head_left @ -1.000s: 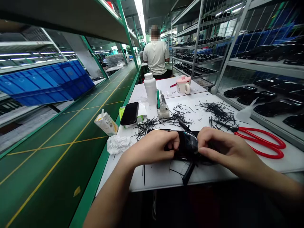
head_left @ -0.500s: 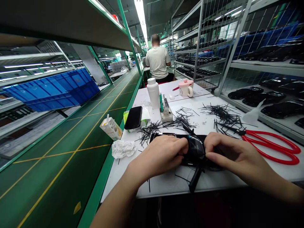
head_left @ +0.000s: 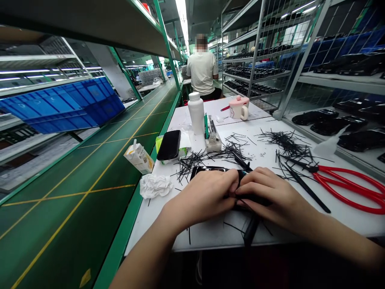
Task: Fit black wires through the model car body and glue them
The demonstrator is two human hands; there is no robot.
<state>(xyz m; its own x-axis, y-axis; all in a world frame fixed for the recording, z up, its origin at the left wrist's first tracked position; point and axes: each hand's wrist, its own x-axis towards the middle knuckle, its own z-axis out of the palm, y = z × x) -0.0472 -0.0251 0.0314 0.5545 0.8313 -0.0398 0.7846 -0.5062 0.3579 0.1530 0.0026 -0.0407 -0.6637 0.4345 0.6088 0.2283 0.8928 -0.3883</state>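
Observation:
A shiny black model car (head_left: 207, 168) lies on the white table, mostly hidden under my hands. My left hand (head_left: 207, 192) rests over its left part, fingers curled and closed on it. My right hand (head_left: 267, 192) is closed above the right part, its fingertips meeting those of my left hand. A thin black strip (head_left: 261, 220) runs out from under the right fingers. Below sticks out a black-handled tool (head_left: 251, 229), its other end hidden. Another black tool-like piece (head_left: 240, 160) lies just behind the car.
Piles of black strips (head_left: 285, 142) lie around. Red-handled scissors (head_left: 349, 186) are at right, beside a long black piece (head_left: 309, 192). A phone (head_left: 169, 145), white bottle (head_left: 196, 114), mug (head_left: 238, 108), drink carton (head_left: 139, 157) and crumpled tissue (head_left: 155, 186) stand about. Green conveyor (head_left: 99, 176) left; person (head_left: 202, 72) ahead.
My right hand has moved left, from the car's right part to my left hand's fingertips. A long black piece now shows beside the scissors. The view has shifted slightly.

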